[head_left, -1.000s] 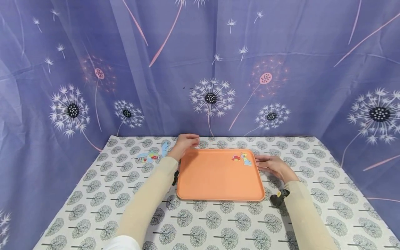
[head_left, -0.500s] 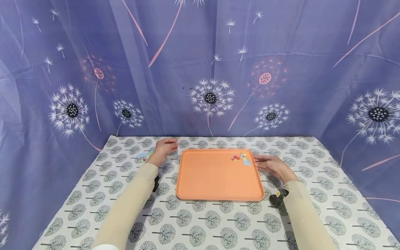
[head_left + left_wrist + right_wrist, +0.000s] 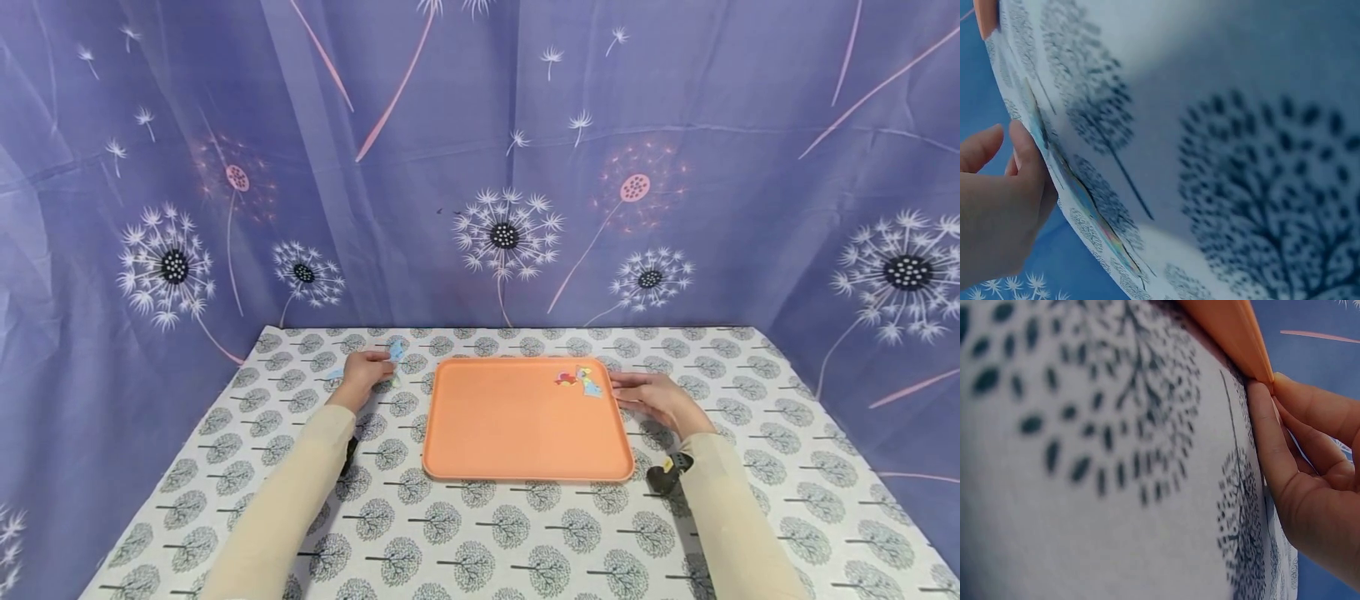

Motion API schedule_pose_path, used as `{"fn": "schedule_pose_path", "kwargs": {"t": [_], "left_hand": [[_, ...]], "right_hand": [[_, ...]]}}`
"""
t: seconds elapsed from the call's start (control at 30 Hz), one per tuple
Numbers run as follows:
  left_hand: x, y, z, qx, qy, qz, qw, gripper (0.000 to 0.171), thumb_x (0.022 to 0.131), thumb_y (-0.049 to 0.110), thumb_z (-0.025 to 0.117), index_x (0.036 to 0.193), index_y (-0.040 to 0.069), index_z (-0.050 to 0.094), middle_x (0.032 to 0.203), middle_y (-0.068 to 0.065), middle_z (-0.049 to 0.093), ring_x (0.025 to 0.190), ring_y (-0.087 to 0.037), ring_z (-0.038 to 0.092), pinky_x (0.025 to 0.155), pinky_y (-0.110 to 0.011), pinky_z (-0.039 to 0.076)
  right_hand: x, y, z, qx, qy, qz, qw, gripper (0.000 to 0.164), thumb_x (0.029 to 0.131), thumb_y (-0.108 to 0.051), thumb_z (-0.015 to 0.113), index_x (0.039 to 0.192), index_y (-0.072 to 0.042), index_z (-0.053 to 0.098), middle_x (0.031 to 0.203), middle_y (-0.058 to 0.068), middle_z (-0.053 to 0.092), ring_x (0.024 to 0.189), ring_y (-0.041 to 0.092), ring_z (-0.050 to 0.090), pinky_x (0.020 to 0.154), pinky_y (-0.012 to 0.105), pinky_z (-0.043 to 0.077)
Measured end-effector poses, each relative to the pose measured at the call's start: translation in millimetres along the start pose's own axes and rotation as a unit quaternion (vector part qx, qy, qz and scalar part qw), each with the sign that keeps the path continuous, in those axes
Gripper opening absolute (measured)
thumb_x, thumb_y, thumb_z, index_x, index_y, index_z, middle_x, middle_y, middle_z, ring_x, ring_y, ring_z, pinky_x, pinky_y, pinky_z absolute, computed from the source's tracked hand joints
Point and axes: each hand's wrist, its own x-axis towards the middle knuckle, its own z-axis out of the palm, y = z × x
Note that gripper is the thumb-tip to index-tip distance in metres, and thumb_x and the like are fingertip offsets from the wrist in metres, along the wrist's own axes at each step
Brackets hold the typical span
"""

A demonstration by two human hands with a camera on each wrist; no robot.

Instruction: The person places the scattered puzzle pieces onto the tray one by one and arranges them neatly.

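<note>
My left hand (image 3: 362,373) reaches over flat, colourful cutout pieces at the left back of the table. One light-blue piece (image 3: 397,350) shows past its fingertips; another blue piece (image 3: 334,375) peeks out on its left. In the left wrist view the thumb stands apart from the fingers, and a fingertip touches or nearly touches a thin cutout piece (image 3: 1088,197). With its fingertips my right hand (image 3: 658,400) pinches the right rim of an orange tray (image 3: 525,425). Red and light-blue cutout pieces (image 3: 592,383) lie in the tray's far right corner.
A white tablecloth (image 3: 547,533) printed with grey trees covers the table. Behind the far edge hangs a purple-blue curtain (image 3: 420,250) with dandelions. A black wrist device (image 3: 669,473) sits at the right wrist.
My left hand has left the tray's far left corner and moved left to the cutout pieces, now covering most of them. My right hand and the tray have stayed in place.
</note>
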Motion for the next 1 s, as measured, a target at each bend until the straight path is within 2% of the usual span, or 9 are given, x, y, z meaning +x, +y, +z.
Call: {"fn": "schedule_pose_path", "kwargs": {"t": [0.2,0.37,0.47,0.73,1.0], "left_hand": [[-2.5,-4.2,-3.4,0.061,-0.001,0.011,0.9981,0.04,0.09,-0.002,0.058,0.129,-0.009,0.054,0.122,-0.027,0.055,0.111,-0.038,0.058,0.095,-0.043,0.053],[-2.5,-7.9,-5.6,0.11,-0.013,0.023,0.9936,0.043,0.087,-0.001,0.059,0.129,-0.007,0.053,0.129,-0.026,0.05,0.114,-0.04,0.052,0.097,-0.05,0.049],[-2.3,-9.1,-5.9,0.119,-0.017,0.019,0.9926,0.043,0.088,-0.002,0.059,0.13,-0.006,0.052,0.134,-0.026,0.047,0.118,-0.041,0.049,0.099,-0.052,0.047],[1.2,-8.8,-3.8,0.152,0.001,0.004,0.9884,0.049,0.086,-0.002,0.063,0.133,-0.004,0.052,0.139,-0.025,0.044,0.124,-0.041,0.046,0.103,-0.052,0.045],[3.7,-9.1,-4.5,0.168,-0.021,0.006,0.9856,0.06,0.084,-0.001,0.064,0.141,0.001,0.045,0.146,-0.023,0.038,0.127,-0.04,0.044,0.099,-0.05,0.048]], "right_hand": [[0.4,0.4,-0.5,-0.004,0.0,-0.001,1.0,0.056,0.092,0.004,0.059,0.143,0.01,0.035,0.138,0.027,0.046,0.094,0.01,0.066,0.094,0.028,0.054],[0.5,0.8,-0.3,-0.006,-0.001,-0.003,1.0,0.056,0.092,0.004,0.059,0.142,0.01,0.035,0.138,0.027,0.046,0.095,0.01,0.066,0.094,0.028,0.054],[0.0,0.5,0.0,-0.008,-0.002,-0.004,1.0,0.057,0.092,0.004,0.059,0.142,0.01,0.034,0.139,0.027,0.046,0.095,0.01,0.066,0.094,0.028,0.054],[-0.1,0.3,0.8,-0.004,-0.001,-0.002,1.0,0.057,0.091,0.005,0.059,0.143,0.01,0.034,0.139,0.026,0.046,0.094,0.01,0.066,0.094,0.028,0.054],[0.8,1.4,0.0,0.004,0.006,0.007,1.0,0.058,0.091,0.003,0.061,0.143,0.008,0.037,0.134,0.022,0.053,0.092,0.009,0.067,0.093,0.029,0.054]]}}
